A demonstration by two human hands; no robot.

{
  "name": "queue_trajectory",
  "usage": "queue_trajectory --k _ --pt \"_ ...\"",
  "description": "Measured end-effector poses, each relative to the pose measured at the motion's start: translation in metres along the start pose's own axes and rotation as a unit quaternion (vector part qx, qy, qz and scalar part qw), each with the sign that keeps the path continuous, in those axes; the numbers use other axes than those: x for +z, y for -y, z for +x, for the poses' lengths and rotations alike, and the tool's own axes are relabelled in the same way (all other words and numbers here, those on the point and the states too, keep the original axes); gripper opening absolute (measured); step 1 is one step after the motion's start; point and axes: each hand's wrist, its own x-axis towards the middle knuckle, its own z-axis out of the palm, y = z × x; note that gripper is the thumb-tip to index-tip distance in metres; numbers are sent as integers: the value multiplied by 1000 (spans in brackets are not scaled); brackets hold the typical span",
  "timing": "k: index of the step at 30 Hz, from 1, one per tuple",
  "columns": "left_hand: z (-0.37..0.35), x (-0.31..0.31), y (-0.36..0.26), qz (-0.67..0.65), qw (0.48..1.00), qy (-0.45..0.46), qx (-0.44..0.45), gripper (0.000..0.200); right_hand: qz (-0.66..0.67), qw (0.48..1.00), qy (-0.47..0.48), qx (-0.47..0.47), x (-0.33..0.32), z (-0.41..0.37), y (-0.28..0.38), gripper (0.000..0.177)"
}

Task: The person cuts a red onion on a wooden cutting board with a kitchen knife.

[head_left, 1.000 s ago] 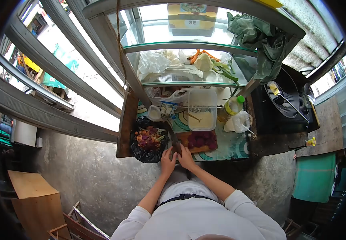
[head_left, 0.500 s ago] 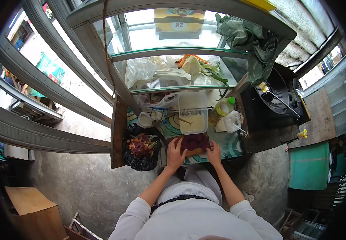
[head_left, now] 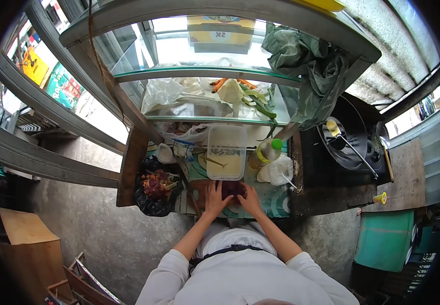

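A dark purple pile of what looks like cut vegetable (head_left: 233, 189) lies on a wooden cutting board (head_left: 197, 187) at the counter's near edge. My left hand (head_left: 213, 199) rests against its left side, fingers stretched out and slightly apart. On the other side my right hand (head_left: 251, 200) touches the pile with curved fingers, thumb apart. Just beyond the pile is a clear plastic tub (head_left: 226, 165) with pale contents and a thin utensil in it. Left of the board, a long dark object with a brown end lies partly hidden.
A black plastic bag (head_left: 154, 203) of vegetable scraps stands at left. An oil bottle (head_left: 264, 153) with a green cap and a white plastic bag (head_left: 281, 170) are right of the tub. A wok (head_left: 346, 136) sits farther right. Glass shelves with vegetables rise ahead.
My hands have come closer together around the purple pile, which now looks narrower. The camera view has shifted, so the counter appears farther left.
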Motion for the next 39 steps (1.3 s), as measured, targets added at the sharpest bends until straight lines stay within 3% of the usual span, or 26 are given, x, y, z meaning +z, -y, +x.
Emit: queue_trajectory --k 7,9,19,27,30,35,39 --pt "-2 -13 2 10 998 -2 58 69 19 997 79 -20 -19 9 0 59" --pt "-2 -24 6 -43 998 15 49 62 20 996 83 -10 -16 12 -2 59" --pt "2 -25 27 -129 986 -48 97 35 21 999 48 13 -5 13 3 58" --pt "0 -21 34 -119 982 -106 101 31 22 1000 13 11 -1 -1 11 53" --pt "-2 -18 37 -121 980 -123 94 32 -66 996 -49 -34 5 -6 21 51" --pt "-1 -20 34 -129 980 -132 77 33 -171 981 -91 -22 19 -3 50 51" --pt "0 -21 34 -157 978 -130 48 33 -227 967 -110 -43 28 5 39 47"
